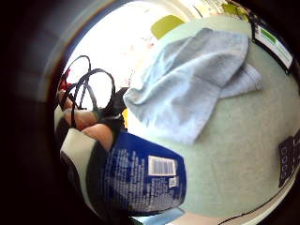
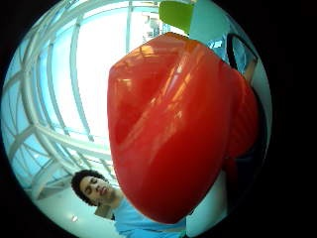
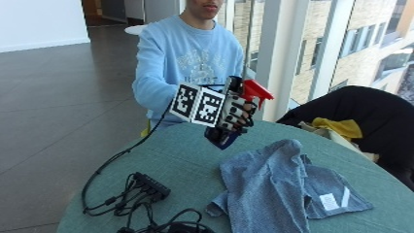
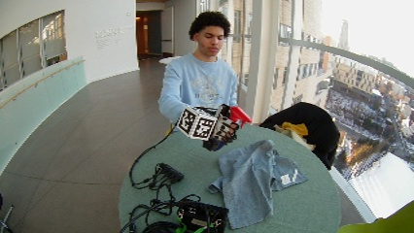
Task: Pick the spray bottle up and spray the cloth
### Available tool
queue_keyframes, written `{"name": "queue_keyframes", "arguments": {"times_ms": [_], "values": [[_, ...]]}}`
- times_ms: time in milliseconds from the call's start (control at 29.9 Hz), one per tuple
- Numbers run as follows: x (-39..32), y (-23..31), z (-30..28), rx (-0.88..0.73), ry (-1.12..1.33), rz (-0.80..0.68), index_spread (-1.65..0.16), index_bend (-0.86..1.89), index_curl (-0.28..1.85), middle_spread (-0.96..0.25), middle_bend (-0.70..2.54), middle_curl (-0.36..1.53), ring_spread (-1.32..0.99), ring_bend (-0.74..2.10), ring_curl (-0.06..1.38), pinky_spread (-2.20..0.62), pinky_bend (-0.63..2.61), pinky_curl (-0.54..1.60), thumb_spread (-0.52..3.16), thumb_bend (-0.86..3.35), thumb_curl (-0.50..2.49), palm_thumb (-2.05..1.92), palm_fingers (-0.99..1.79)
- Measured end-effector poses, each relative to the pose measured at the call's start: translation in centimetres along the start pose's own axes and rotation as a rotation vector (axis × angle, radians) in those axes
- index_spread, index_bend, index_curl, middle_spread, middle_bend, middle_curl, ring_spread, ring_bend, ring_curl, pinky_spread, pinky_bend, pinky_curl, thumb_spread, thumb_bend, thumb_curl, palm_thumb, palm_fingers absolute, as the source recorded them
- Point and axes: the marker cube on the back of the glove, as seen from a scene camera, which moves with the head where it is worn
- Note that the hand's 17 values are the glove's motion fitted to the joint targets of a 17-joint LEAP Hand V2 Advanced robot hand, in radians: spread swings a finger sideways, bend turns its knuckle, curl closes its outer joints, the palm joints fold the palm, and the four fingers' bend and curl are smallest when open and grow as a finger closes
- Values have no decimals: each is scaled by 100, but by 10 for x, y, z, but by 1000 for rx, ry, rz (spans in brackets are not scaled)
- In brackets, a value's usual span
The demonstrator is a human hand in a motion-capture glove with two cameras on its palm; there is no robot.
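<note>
My gloved right hand (image 3: pixel 236 114) grips a spray bottle (image 3: pixel 228 133) and holds it in the air above the far side of the round table (image 3: pixel 181 160). The bottle has a red spray head (image 3: pixel 256 91) and a dark blue body with a white barcode label (image 1: pixel 143 176). Its red head (image 2: pixel 173 124) fills the thumb side palm view. A grey-blue cloth (image 3: pixel 271 187) lies crumpled on the green tabletop, below the bottle and toward the near edge. The cloth (image 1: pixel 192 84) spreads wide in the little finger side palm view.
Black cables and a small black box (image 3: pixel 146 187) lie on the table's left part. A chair draped with a black coat and a yellow item (image 3: pixel 362 124) stands at the right. The person sits behind the table by the windows.
</note>
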Motion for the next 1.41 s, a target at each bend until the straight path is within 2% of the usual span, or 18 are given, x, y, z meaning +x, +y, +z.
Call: {"name": "queue_keyframes", "arguments": {"times_ms": [402, 770, 1071, 1405], "values": [[-63, -11, 76, 6, -154, -252, -15, 17, 48, -8, 51, 51, -8, 64, 40, 8, 20, 37, 66, -3, 70, 90, 123], [-101, -4, 177, -111, -288, -419, -16, 17, 48, -7, 51, 51, -9, 64, 40, 7, 19, 36, 66, -3, 70, 89, 122], [-101, -5, 258, -172, -334, -463, -17, 17, 49, -7, 51, 51, -9, 61, 40, 7, 18, 35, 70, -3, 69, 88, 120], [-92, -5, 298, -189, -331, -446, -17, 17, 49, -7, 52, 51, -9, 59, 39, 7, 17, 33, 80, -3, 65, 85, 119]]}}
